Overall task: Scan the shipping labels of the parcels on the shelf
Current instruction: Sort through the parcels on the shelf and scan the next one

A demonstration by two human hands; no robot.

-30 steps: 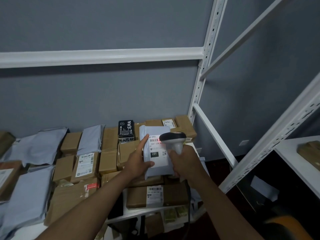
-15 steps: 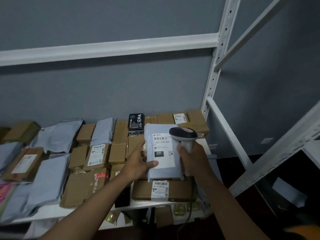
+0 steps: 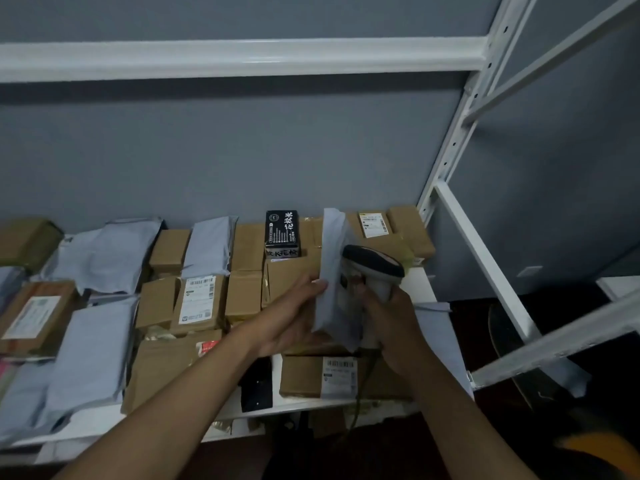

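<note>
Left hand (image 3: 294, 313) grips one mailer (image 3: 334, 271) | right hand (image 3: 391, 323) grips one scanner (image 3: 374, 268)

The single head-worn view looked forward and down from close above the white shelf (image 3: 420, 284) of parcels, facing the grey wall (image 3: 242, 150).

both hands (image 3: 298, 317) raised forward, fingers curled, apparently gripping.

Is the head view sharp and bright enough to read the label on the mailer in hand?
Head view: dim and soft; the grey mailer in the left hand is turned edge-on, its label unreadable; the scanner in the right hand is slightly blurred.
</note>
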